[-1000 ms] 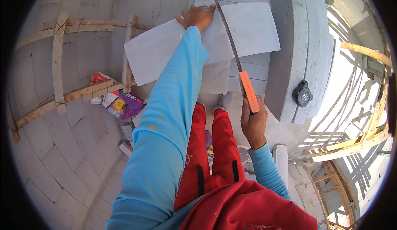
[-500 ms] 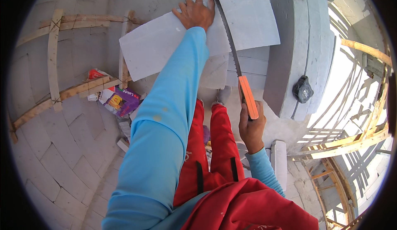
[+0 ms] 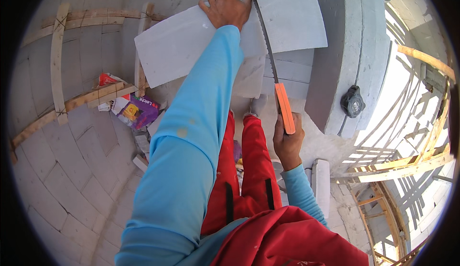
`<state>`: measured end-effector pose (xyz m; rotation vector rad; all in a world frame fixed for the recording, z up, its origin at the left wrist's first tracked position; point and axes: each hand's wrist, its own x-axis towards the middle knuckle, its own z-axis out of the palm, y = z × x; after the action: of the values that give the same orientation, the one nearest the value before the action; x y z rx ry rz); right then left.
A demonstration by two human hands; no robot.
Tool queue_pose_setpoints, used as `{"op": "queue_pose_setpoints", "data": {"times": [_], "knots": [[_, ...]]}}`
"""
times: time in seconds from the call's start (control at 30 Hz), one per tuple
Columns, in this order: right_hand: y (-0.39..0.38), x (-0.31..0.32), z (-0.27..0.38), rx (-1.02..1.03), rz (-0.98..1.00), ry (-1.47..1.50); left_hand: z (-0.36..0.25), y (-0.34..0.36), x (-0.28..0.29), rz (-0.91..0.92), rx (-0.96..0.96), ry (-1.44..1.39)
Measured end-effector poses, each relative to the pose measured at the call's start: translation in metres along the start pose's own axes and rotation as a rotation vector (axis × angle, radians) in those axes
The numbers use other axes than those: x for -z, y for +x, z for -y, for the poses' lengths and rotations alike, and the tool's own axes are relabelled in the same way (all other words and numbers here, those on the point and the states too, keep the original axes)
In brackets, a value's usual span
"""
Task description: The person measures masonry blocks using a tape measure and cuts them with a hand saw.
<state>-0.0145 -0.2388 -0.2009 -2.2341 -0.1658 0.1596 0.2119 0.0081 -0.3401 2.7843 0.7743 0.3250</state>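
Observation:
My left hand (image 3: pixel 227 8) presses on the top of a pale grey lightweight block (image 3: pixel 175 48), its fingers spread near the far edge. In my right hand (image 3: pixel 289 144) is the orange handle of a handsaw (image 3: pixel 284 107), with the fingers wrapped round it. The long toothed blade runs away from me across the block, just right of my left hand. Block surface shows on both sides of the blade; how deep it sits cannot be told. Beneath the block lie more grey blocks (image 3: pixel 287 77).
On the right stands a stack of large grey blocks (image 3: pixel 330 60), with a black tape measure (image 3: pixel 352 101) on it. A torn purple bag (image 3: pixel 136 112) lies at the left beside a wooden frame (image 3: pixel 60 65). Bamboo and timber pieces (image 3: pixel 421 57) stand at the far right.
My right hand and the saw handle have shifted slightly away from me and a little left. The blade keeps its line across the block. My left hand stays on the block.

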Motion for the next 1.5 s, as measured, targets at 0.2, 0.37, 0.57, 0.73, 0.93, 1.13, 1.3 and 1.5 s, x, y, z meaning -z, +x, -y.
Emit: {"op": "queue_pose_setpoints", "data": {"times": [0.2,0.37,0.57,0.73,0.93,1.13,1.3,1.5], "knots": [[0.011,-0.001,-0.001,-0.093,0.041,0.065,-0.003,0.001,0.005,0.096,0.027,0.032],[-0.049,0.032,-0.004,-0.120,0.052,-0.010,-0.001,0.000,0.007,0.071,0.012,0.036],[-0.009,0.003,-0.016,-0.106,0.034,0.083,-0.005,0.001,0.008,0.083,0.024,0.029],[-0.052,0.024,-0.017,-0.081,0.069,-0.022,0.001,0.001,0.003,0.051,0.001,0.052],[-0.037,0.012,-0.024,-0.036,0.048,-0.003,-0.006,0.001,0.008,0.067,0.016,0.058],[-0.029,0.007,-0.025,-0.111,0.047,0.081,-0.010,0.001,0.016,0.020,0.019,0.098],[-0.061,0.021,-0.031,-0.069,0.046,-0.003,-0.010,0.000,0.014,0.003,0.026,0.090],[-0.004,-0.004,-0.025,-0.099,0.052,0.090,-0.015,0.001,0.022,0.061,0.039,0.087]]}}
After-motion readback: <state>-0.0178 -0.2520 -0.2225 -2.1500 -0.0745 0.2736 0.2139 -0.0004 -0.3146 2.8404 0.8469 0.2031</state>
